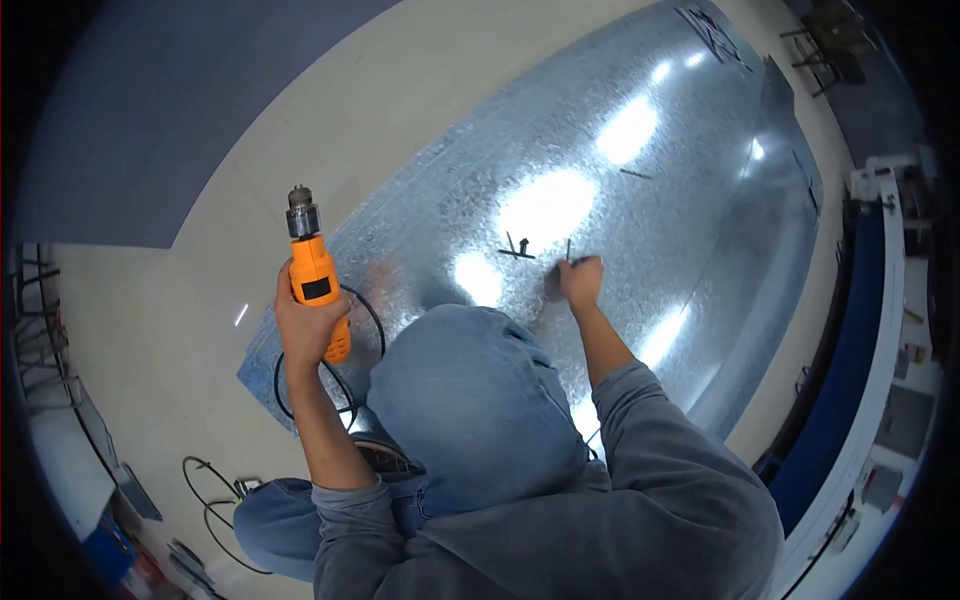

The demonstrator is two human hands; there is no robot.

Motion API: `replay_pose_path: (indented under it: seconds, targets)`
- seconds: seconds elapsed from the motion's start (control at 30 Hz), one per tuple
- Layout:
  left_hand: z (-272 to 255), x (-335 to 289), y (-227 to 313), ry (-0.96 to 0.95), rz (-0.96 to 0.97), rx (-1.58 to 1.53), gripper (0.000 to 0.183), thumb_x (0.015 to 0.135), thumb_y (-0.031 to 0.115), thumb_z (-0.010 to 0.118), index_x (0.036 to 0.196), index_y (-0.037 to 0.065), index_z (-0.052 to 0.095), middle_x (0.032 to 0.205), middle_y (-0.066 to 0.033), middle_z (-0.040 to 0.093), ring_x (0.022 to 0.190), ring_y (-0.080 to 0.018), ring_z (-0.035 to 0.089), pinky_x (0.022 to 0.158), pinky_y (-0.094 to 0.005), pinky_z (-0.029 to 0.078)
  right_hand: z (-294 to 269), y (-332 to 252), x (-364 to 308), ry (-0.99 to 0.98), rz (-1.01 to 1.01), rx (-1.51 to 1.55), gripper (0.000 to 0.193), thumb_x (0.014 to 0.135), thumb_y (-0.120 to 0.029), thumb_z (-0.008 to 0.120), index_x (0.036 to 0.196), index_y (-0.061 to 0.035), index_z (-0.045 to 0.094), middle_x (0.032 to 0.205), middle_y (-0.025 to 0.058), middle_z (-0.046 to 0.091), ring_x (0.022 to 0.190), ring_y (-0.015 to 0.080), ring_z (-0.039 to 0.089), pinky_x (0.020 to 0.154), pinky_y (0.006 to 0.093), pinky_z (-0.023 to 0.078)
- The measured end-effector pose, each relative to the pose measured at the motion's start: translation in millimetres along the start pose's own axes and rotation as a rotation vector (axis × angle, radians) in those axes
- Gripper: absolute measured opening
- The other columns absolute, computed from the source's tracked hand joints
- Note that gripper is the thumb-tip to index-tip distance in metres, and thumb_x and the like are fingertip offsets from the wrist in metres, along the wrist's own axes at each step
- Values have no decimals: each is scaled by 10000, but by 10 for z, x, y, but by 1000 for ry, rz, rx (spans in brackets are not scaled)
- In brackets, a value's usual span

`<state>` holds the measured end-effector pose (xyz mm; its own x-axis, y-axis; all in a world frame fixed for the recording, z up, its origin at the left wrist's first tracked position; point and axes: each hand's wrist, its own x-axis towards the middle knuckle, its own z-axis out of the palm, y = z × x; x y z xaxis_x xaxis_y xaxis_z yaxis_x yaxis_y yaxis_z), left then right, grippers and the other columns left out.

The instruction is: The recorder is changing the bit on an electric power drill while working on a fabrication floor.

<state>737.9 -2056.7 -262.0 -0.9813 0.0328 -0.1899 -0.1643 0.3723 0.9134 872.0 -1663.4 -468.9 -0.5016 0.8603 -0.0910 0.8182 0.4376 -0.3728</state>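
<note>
Shiny grey metal sheet stretches from the lower left of the frame to the upper right, mottled and streaked with white reflections, on a pale floor. Across the upper left lies a dark grey panel, and along the right edge runs a long bench with a blue side. At left of centre, the left hand is wrapped around an orange power drill, its fingers closed about the body, with the metal chuck aimed at the top of the frame. From the drill a black cord loops down beside the person's bent knee, clad in blue denim at lower centre. Just right of centre, the right hand is low over the sheet with its fingers curled together; a thin dark piece shows at the fingertips, but whether they pinch it or merely sit next to it I cannot tell. Near that hand, to its left, a few small dark pieces lie on the sheet, one of them stubby and seemingly upright. Another thin strip lies farther up, and several dark strips are grouped at the sheet's upper right end.
</note>
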Motion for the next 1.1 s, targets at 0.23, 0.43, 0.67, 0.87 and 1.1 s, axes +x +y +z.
replay_pose_path:
  seconds: [0.23, 0.43, 0.67, 0.87, 1.1]
  targets:
    - [-183, 115, 226, 101, 15, -245, 585, 598, 26, 756, 1126, 20, 503, 831, -48, 573, 687, -139, 580, 642, -310, 514, -117, 96, 431, -161, -93, 126, 295, 770, -199, 672, 919, 53, 635, 736, 187, 668, 722, 264, 671, 685, 359, 536]
    - [-757, -64, 481, 172, 88, -678, 461, 668, 40, 684, 1093, 10, 508, 868, -87, 591, 727, -185, 607, 646, -324, 528, -1166, -2164, -10, -885, -138, 1117, 298, 838, -78, 657, 1098, 43, 578, 902, 100, 664, 868, 186, 637, 750, 280, 532]
    - [-982, -169, 460, 223, 171, -798, 441, 689, 55, 659, 1097, 3, 500, 878, -104, 591, 754, -201, 610, 656, -336, 533, -1880, -3350, -510, -980, -536, 1004, 257, 801, -89, 712, 1024, 6, 628, 907, 70, 664, 834, 135, 623, 757, 267, 515]
    - [-1118, -255, 550, 276, 219, -849, 398, 663, 11, 678, 1032, 40, 530, 865, -63, 588, 758, -176, 595, 675, -322, 515, -2001, -3652, -837, -995, -652, 985, 220, 801, -87, 713, 987, -18, 618, 935, 65, 659, 851, 134, 623, 798, 287, 518]
    - [-1260, -248, 315, 236, 377, -949, 460, 727, 88, 660, 1153, 14, 506, 914, -116, 605, 792, -219, 627, 682, -349, 544, -2137, -3967, -1429, -1064, -623, 893, 175, 845, -58, 636, 1010, -3, 615, 899, 56, 653, 820, 123, 610, 772, 280, 515]
